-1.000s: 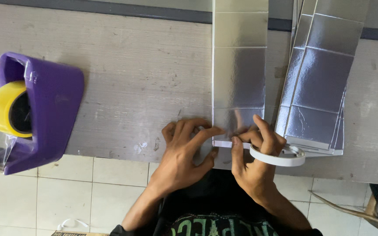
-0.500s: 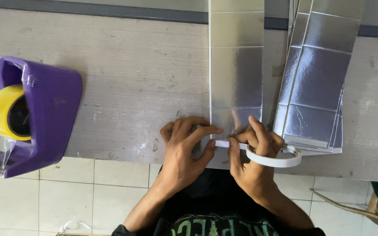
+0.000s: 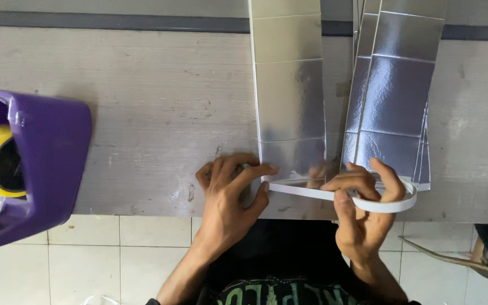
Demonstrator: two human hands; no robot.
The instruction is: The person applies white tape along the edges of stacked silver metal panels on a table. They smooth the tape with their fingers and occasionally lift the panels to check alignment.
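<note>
Single view: head cam, looking almost straight down over the near edge of the bench [image 3: 142, 113]. Close range, with both hands filling the lower centre: left hand [image 3: 230, 195], right hand [image 3: 362, 217]. The person's torso sits at the bottom edge, so bottom of frame is near and top is far. Tiled floor [image 3: 86, 254] shows below the bench edge. Dispenser [image 3: 35, 164] is cut off at the left border, and the silver sheets [image 3: 393, 90] run off the top. No second view to overlap with.
</note>
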